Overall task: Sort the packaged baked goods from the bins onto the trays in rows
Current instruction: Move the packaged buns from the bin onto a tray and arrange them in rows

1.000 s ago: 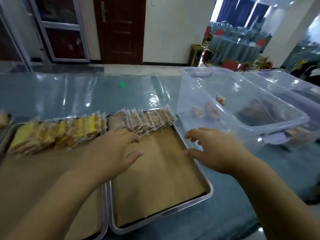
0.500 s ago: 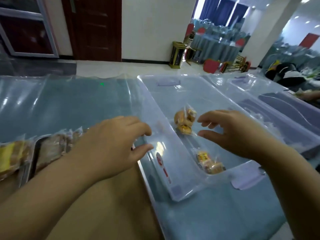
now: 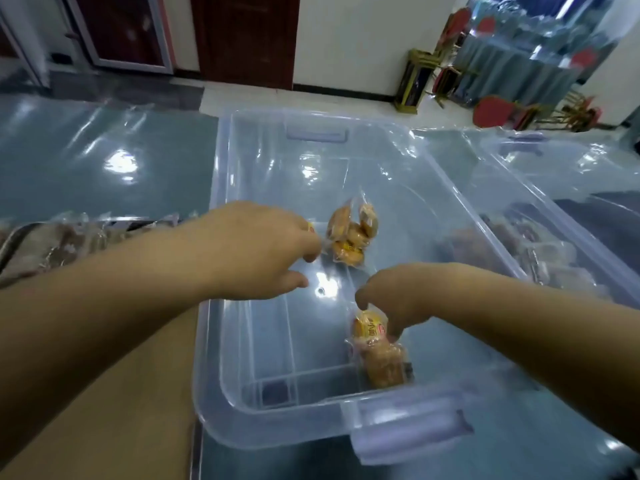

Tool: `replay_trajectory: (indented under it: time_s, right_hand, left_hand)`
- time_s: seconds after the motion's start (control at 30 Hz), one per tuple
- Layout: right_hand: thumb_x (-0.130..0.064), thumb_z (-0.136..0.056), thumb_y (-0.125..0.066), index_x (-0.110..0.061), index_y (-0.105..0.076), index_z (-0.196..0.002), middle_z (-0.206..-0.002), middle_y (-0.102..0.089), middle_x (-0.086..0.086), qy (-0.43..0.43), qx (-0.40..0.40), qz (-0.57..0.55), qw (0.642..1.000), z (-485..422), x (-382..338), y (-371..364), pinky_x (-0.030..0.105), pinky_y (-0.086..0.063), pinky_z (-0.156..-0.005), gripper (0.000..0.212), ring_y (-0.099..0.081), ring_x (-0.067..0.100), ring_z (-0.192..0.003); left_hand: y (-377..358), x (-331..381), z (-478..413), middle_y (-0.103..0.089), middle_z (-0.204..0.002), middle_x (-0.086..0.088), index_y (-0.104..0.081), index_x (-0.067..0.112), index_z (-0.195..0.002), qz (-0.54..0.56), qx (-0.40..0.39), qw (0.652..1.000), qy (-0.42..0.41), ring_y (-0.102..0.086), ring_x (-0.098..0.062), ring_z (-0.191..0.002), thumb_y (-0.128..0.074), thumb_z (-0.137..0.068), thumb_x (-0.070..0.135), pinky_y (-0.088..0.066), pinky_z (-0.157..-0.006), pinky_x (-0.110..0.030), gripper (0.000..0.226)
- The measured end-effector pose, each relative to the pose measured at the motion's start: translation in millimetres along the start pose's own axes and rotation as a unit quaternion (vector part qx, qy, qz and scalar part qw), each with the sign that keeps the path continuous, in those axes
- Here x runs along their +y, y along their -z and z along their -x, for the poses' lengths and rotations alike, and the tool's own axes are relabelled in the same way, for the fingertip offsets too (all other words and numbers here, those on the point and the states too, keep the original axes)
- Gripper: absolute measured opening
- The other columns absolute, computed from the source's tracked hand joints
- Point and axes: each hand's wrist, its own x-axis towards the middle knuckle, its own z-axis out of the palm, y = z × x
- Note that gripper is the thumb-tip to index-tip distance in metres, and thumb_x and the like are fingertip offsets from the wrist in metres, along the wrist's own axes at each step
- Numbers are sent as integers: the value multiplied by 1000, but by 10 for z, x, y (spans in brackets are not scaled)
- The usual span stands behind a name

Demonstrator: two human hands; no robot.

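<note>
Work surface: a table [image 3: 104, 161] covered with teal cloth under a clear plastic sheet.
Main bin: a clear plastic bin [image 3: 219, 161] is set on the table in front of the person, with a handle on the near end and another on the far end.
Far packets: a small cluster of wrapped golden baked goods [image 3: 351, 237] lies on the bin floor, near the middle.
Near packets: wrapped golden baked goods [image 3: 379, 351] lie on the bin floor, close to the near wall and right of centre.
Left hand: the left hand [image 3: 256, 251] is extended over the left rim into the bin. Its fingertips [image 3: 311, 254] are placed at the left edge of the far packets. The thumb is held apart below them. It cannot be told whether the wrapper is gripped.
Right hand: the right hand [image 3: 398, 296] is lowered into the bin, fingers curled downward. The top of the near packets is pinched between thumb and fingers.
Tray: a metal tray [image 3: 12, 237] is positioned to the left of the main bin, partly hidden by the left forearm. A row of wrapped brown goods [image 3: 59, 244] is laid along its far edge.
Neighbouring bin: a second clear bin [image 3: 540, 157] stands just beside the main bin on the right. Darker wrapped goods [image 3: 502, 247] are seen blurred through the walls.
</note>
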Motion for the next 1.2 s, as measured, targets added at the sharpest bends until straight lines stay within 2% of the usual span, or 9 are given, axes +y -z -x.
replay_trajectory:
  time_s: [0.2, 0.37, 0.5, 0.63, 0.7, 0.8, 0.97, 1.1, 1.2]
  right_hand:
    - [-30, -73, -79, -19, -38, -138, -129, -51, 9, 50, -68, 55, 995, -384, 41, -192, 36, -45, -86, 78, -53, 28, -111]
    - [-41, -64, -82, -34, -12, -147, -150, -16, 12, 50, -77, 84, 992, -578, 107, -552, 56, -37, -103, 108, -25, 42, -132]
    - [-44, -73, -72, -40, -14, -144, -154, 1, 12, 72, -90, 57, 992, -668, 97, -696, 64, -23, -107, 92, -4, 49, -137]
    - [-36, -78, -68, -38, -34, -137, -146, -11, 14, 82, -66, 36, 994, -716, 53, -677, 55, -36, -102, 68, -20, 46, -130]
    - [-31, -75, -72, -35, -41, -133, -134, -22, 11, 69, -67, 5, 995, -721, 62, -643, 42, -49, -85, 65, -41, 34, -108]
    - [-36, -66, -81, -30, -52, -116, -116, -33, 4, 41, -63, -48, 996, -695, 124, -553, 28, -45, -58, 58, -47, 24, -84]
    - [-26, -69, -79, -26, -44, -94, -78, -46, -6, -15, -20, -106, 994, -601, 236, -328, 24, -40, -54, 43, -46, 13, -66]
    - [-27, -72, -76, -20, -51, -109, -81, -50, -4, -56, 75, -90, 992, -386, 366, 23, 27, -38, -59, 45, -52, 18, -75]
    - [-39, -66, -78, -22, -48, -99, -75, -48, -5, -111, 130, -87, 981, -153, 517, 281, 26, -36, -52, 48, -51, 17, -70]
  left_hand:
    - [-294, 103, -518, -53, -119, 0, -49, 29, -118, -36, -138, 990, 0, -52, -19, -98, -47, -90, 48, -35, -67, -30, 34]
    - [-418, 24, -592, -55, -112, 0, -53, 27, -113, -8, -170, 985, 29, -46, -17, -84, -52, -88, 47, -39, -66, -30, 31]
    - [-443, 30, -559, -56, -107, 0, -55, 25, -110, 11, -181, 983, 35, -52, -20, -88, -51, -89, 46, -46, -72, -33, 30]
    - [-448, 38, -517, -56, -104, -1, -55, 23, -110, 22, -186, 982, 38, -47, -18, -80, -50, -89, 45, -43, -68, -30, 30]
    - [-445, 45, -500, -56, -104, -1, -55, 22, -111, 29, -189, 981, 41, -47, -18, -80, -50, -90, 45, -41, -66, -30, 31]
    - [-432, 59, -487, -56, -105, -2, -54, 22, -111, 35, -190, 980, 47, -47, -18, -80, -50, -90, 45, -42, -68, -30, 32]
    - [-358, 51, -494, -56, -113, -2, -52, 23, -116, 28, -211, 976, 54, -49, -19, -89, -49, -89, 49, -40, -69, -30, 37]
    - [-228, 18, -649, -55, -116, 0, -51, 24, -119, -22, -238, 969, 68, -53, -20, -98, -51, -88, 50, -37, -68, -32, 40]
    - [-151, -49, -951, -56, -116, -2, -54, 23, -119, -43, -238, 965, 98, -54, -23, -101, -54, -88, 42, -37, -68, -32, 36]
